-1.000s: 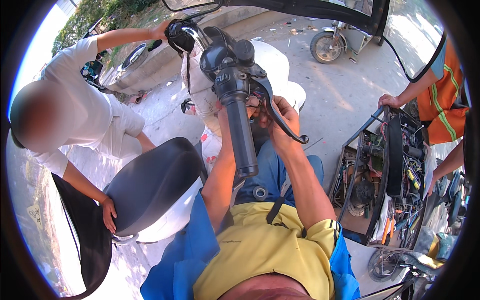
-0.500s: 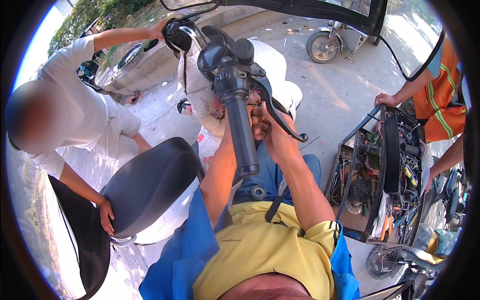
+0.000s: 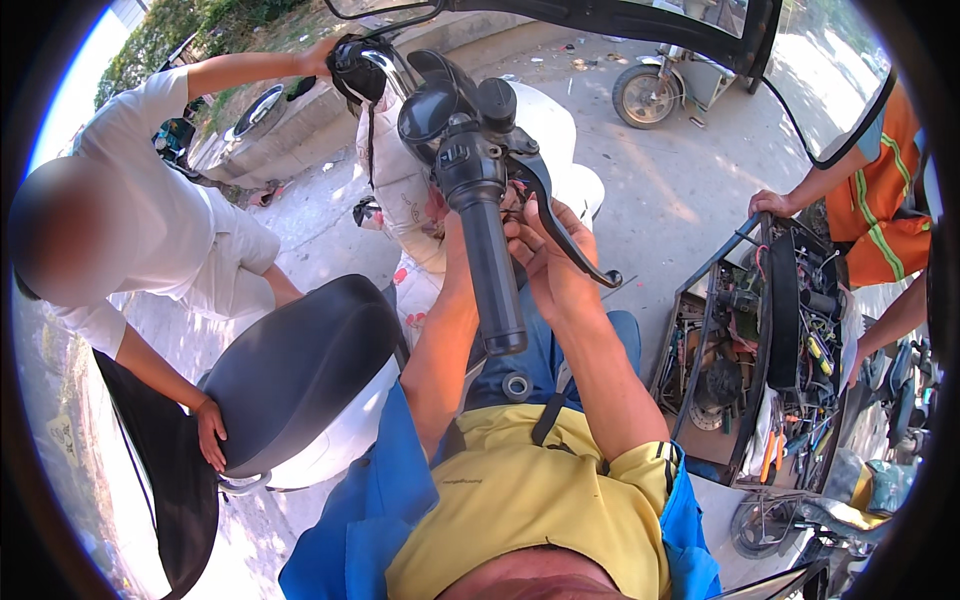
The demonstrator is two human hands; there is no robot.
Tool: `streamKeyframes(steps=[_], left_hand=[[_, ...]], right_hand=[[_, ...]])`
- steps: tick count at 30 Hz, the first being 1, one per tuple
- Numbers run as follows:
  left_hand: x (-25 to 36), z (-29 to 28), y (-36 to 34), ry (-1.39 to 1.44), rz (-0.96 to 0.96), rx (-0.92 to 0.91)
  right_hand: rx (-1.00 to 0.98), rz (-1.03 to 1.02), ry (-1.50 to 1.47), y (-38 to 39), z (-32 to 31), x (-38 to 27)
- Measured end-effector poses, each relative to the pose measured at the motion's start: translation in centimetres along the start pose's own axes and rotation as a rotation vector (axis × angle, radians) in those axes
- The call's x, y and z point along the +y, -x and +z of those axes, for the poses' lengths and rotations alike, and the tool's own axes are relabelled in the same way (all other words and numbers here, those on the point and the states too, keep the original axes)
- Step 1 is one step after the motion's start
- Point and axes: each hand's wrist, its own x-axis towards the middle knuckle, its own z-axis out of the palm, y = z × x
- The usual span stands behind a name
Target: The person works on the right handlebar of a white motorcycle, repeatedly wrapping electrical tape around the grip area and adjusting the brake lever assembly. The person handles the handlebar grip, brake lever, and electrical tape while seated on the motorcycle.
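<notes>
A black handlebar grip [image 3: 497,270] of a white scooter runs down the middle of the view, with a switch housing [image 3: 468,160] and a black brake lever [image 3: 560,225] at its top. Behind the grip and under the lever, my right hand [image 3: 553,262] has its fingers bent together at small parts I cannot make out, perhaps thin wires. My left forearm [image 3: 440,350] reaches up on the grip's other side. The grip covers my left hand's fingers, close to those of my right. A floral padded cover [image 3: 402,200] hangs left of the housing.
A person in white [image 3: 150,210] stands at left, one hand on the other handlebar end, one on the black seat [image 3: 305,370]. At right, someone in orange trousers [image 3: 870,200] leans by a toolbox [image 3: 690,375] full of tools. A dark-framed windshield [image 3: 640,28] arches overhead.
The grip and lever sit very slightly lower and farther right. My right hand's fingers have shifted a little behind the lever. Both forearms stay nearly in place.
</notes>
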Motion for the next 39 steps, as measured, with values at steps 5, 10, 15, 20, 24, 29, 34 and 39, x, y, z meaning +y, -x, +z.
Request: streamKeyframes(steps=[5, 10, 15, 20, 24, 29, 34, 39], left_hand=[[0.7, 0.1, -0.4, 0.025, -0.035, -0.118], [0.6, -1.3, -1.9, 0.09, -0.039, -0.322], [1.5, -0.5, -0.6, 0.056, -0.009, -0.338], [1.3, -0.4, -0.9, -0.021, -0.047, -0.333], [-0.8, -1.3, -1.8, 0.086, -0.153, -0.298], [-1.6, -2.3, -2.0, 0.16, -0.05, -0.361], [-1.7, -2.2, -2.7, 0.078, 0.054, -0.311], [0.0, -1.9, -1.5, -0.006, -0.047, -0.304]], right_hand=[[-0.005, -0.047, -0.03, -0.2, -0.4, 0.5], [0.014, -0.132, 0.083, -0.3, -0.7, 0.6], [0.028, -0.152, 0.229, -0.4, -0.8, 0.2], [0.036, -0.167, 0.209, -0.3, -0.9, 0.4], [0.034, -0.177, 0.16, -0.2, -1.1, 1.1], [0.016, -0.149, 0.12, -0.2, -1.1, 1.3], [0.019, -0.118, 0.126, -0.4, -1.5, 1.6], [0.002, -0.083, 0.079, 0.0, -0.7, 1.2]])
